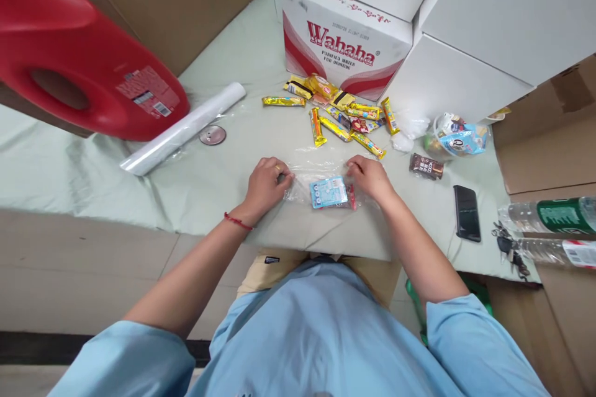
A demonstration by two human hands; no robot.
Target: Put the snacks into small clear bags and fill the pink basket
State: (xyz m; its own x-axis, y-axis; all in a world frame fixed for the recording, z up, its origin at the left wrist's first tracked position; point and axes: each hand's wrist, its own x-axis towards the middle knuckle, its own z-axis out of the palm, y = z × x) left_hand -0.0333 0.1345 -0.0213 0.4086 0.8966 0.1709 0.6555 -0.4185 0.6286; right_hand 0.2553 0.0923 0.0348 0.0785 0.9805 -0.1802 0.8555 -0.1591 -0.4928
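Note:
A clear plastic bag (300, 181) lies flat near the table's front edge, stretched between my two hands. My left hand (267, 187) has its curled fingers closed on the bag's left side. At the upper right, my right hand (369, 177) pinches the bag's edge. Between them are a light-blue printed packet (328, 191) and a dark red packet (351, 197), the blue one partly covering the red. They look to be within the bag, though the thin film makes this hard to tell.
Several yellow-wrapped snack bars (335, 129) lie beyond my hands, before a Wahaha carton (344, 43). To the left are a plastic film roll (186, 127), a round metal disc (213, 134) and a red jug (88, 68). A cocoa can (426, 166) and phone (466, 213) sit right.

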